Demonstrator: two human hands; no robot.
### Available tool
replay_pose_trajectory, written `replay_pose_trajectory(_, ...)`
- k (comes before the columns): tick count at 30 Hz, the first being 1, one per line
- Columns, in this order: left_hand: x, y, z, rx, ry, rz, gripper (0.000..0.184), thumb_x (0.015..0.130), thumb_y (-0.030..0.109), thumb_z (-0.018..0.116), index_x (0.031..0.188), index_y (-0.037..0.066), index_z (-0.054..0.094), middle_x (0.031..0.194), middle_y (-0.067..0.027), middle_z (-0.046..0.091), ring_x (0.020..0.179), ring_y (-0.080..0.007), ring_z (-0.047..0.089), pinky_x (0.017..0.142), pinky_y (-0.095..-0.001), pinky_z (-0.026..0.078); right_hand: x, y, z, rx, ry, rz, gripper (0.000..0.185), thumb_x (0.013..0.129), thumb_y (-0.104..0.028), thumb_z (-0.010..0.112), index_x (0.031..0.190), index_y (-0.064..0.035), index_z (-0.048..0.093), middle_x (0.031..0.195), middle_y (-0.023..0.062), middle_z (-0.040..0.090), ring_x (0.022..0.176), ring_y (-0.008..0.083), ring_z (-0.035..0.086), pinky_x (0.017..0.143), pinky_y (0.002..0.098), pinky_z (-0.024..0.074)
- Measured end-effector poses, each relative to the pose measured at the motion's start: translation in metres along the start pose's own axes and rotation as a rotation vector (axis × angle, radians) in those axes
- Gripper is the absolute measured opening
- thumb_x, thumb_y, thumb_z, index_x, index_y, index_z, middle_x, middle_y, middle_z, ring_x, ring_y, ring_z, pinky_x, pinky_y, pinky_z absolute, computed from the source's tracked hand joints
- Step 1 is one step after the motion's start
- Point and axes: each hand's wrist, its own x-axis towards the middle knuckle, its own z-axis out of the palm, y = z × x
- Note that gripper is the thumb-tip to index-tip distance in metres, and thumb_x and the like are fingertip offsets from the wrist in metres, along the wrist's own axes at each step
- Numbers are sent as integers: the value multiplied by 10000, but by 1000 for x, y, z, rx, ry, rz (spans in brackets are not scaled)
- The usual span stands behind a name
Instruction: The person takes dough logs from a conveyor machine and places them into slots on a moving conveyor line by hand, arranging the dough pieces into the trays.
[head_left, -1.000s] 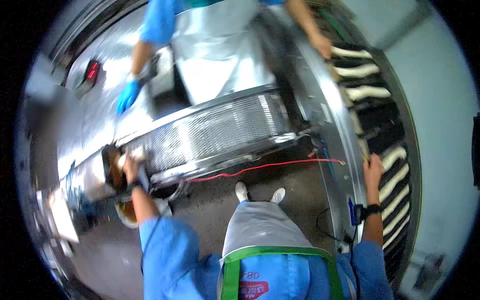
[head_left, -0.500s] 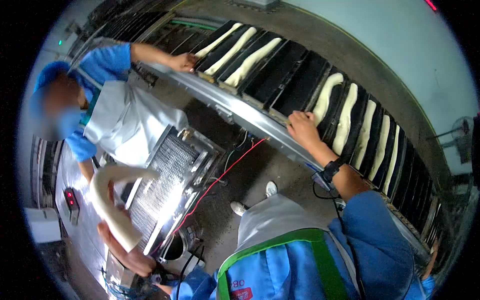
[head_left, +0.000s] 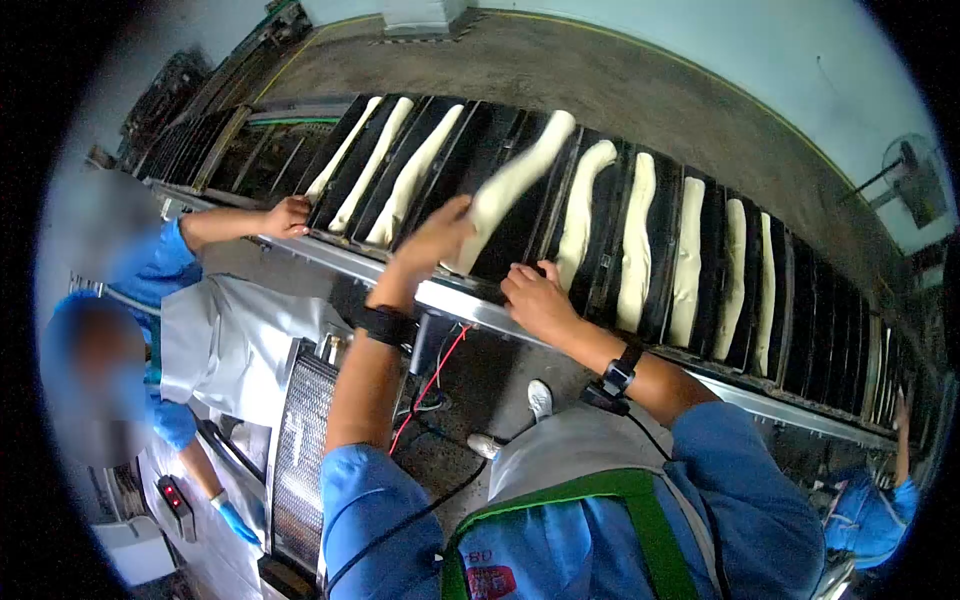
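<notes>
A long pale dough strip (head_left: 510, 190) lies slanted in a black tray channel, its lower end beside my left hand (head_left: 435, 240). That hand touches the strip with its fingers apart, slightly blurred. My right hand (head_left: 535, 295) has its fingers curled over the near edge of the black trays, just below another dough strip (head_left: 583, 215). More strips lie lengthwise in channels on both sides, among them one at the left (head_left: 418, 172) and one at the right (head_left: 637, 240).
A co-worker's bare hand (head_left: 288, 217) rests on the tray edge at the left. Their blue-gloved hand (head_left: 238, 520) is over the metal table. A mesh conveyor (head_left: 298, 450) stands lower left. Another person's arm (head_left: 902, 440) reaches in at the far right.
My left hand has carried the curved dough strip from beside the mesh conveyor across to the trays, where it now lies in a channel. The view has turned, and the trays appear farther left.
</notes>
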Motion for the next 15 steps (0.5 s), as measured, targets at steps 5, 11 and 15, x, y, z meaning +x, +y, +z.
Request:
replay_pose_trajectory(5, -11, -12, 17, 495, -76, 150, 355, 707, 182, 539, 1035, 61, 480, 911, -210, 538, 871, -346, 518, 719, -403, 421, -1, -1, -5, 32, 35, 14, 116, 706, -97, 464, 796, -67, 532, 913, 77, 503, 1013, 208, 436, 855, 457, 258)
replay_pose_trajectory(11, -14, 17, 32, 707, -82, 26, 176, 716, 147, 506, 878, 83, 521, 753, -185, 566, 763, -332, 551, 656, -408, 444, 2, 1, 2, -87, -65, 13, 233, 691, -125, 515, 910, -55, 545, 969, 68, 512, 1038, 189, 415, 868, 441, 243)
replay_pose_trajectory(15, -6, 6, 43, 745, -75, 154, 182, 699, 123, 534, 876, 83, 515, 762, -171, 574, 768, -320, 556, 650, -394, 452, 3, 1, 2, -78, -65, 14, 224, 684, -99, 490, 895, -55, 550, 976, 56, 515, 1029, 185, 415, 868, 441, 241)
